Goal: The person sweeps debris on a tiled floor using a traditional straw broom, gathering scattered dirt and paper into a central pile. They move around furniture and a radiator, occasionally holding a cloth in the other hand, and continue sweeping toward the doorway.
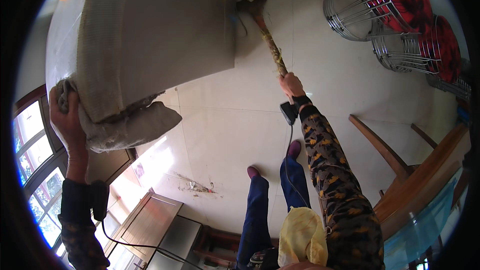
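Observation:
My left hand (69, 118) is raised at the left, its fingers closed around a bunched grey cloth (129, 131) at the top edge of a tall grey box-shaped appliance (176, 26). A wide flap of what looks like the same cloth hangs below the appliance's near edge. My right hand (291, 85) grips the handle of a short broom (273, 47), wound with yellowish strands. The broom's dark, worn head lies at the floor beside the appliance's base, where a little dark debris shows. Both wrists carry a black device with a cable.
Scattered dirt (197, 185) lies on the pale tiled floor (225, 127) left of my feet. Metal stools with red patterned seats (397, 0) stand at upper right. A wooden table (423, 176) with splayed legs is at right. A door (152, 219) stands ajar at lower left.

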Demonstrator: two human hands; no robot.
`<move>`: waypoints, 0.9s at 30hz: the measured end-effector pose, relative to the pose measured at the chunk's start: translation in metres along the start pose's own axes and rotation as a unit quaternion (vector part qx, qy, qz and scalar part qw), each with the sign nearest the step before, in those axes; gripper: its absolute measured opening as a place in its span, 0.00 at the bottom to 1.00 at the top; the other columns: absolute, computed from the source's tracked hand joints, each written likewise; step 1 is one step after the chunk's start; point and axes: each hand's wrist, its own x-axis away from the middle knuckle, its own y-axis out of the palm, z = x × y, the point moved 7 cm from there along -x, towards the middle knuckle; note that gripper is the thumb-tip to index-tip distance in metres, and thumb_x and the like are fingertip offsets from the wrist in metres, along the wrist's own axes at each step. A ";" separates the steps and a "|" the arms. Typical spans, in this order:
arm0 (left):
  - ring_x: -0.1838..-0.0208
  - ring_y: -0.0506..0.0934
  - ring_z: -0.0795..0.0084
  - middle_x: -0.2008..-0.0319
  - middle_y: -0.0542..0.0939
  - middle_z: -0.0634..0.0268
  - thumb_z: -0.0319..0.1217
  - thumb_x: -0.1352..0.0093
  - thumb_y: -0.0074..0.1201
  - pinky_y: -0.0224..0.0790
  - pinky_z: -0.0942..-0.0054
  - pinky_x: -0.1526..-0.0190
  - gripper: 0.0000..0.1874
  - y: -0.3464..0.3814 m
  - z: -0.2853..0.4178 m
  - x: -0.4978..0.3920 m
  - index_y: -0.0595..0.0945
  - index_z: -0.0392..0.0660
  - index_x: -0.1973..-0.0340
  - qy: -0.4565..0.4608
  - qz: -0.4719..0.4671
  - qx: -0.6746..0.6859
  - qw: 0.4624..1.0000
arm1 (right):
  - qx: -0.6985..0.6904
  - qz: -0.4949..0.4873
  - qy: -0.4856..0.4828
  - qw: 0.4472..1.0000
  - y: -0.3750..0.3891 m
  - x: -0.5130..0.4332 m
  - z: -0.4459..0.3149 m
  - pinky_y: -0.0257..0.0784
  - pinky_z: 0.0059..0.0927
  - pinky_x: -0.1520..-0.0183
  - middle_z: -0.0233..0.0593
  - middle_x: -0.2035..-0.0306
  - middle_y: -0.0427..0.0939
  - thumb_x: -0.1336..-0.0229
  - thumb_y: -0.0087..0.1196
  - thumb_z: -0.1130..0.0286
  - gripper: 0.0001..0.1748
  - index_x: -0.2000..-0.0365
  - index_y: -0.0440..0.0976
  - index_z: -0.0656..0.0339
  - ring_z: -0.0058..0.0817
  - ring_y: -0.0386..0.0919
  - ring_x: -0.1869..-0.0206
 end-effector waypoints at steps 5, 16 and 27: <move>0.58 0.76 0.68 0.61 0.78 0.58 0.38 0.36 0.54 0.68 0.70 0.55 0.20 0.002 0.004 -0.001 0.74 0.39 0.53 0.039 0.012 0.007 0.999 | 0.086 -0.007 0.129 0.988 0.024 0.122 0.086 0.74 0.47 0.69 0.59 0.77 0.76 0.44 0.46 0.52 0.25 0.72 0.66 0.70 0.53 0.77 0.72; 0.60 0.78 0.63 0.63 0.79 0.57 0.43 0.38 0.54 0.68 0.67 0.58 0.20 0.010 0.014 -0.009 0.77 0.42 0.57 0.038 0.037 0.003 0.999 | 0.034 -0.197 0.183 0.963 0.057 0.418 0.114 0.70 0.49 0.70 0.59 0.77 0.74 0.46 0.50 0.53 0.23 0.73 0.65 0.68 0.55 0.75 0.72; 0.58 0.77 0.53 0.64 0.80 0.54 0.49 0.43 0.54 0.67 0.61 0.55 0.24 0.009 0.019 -0.016 0.80 0.46 0.60 0.017 0.103 -0.053 0.993 | -0.109 -0.088 0.204 0.969 0.070 0.237 0.042 0.70 0.38 0.83 0.55 0.82 0.74 0.44 0.46 0.53 0.26 0.72 0.67 0.73 0.42 0.75 0.83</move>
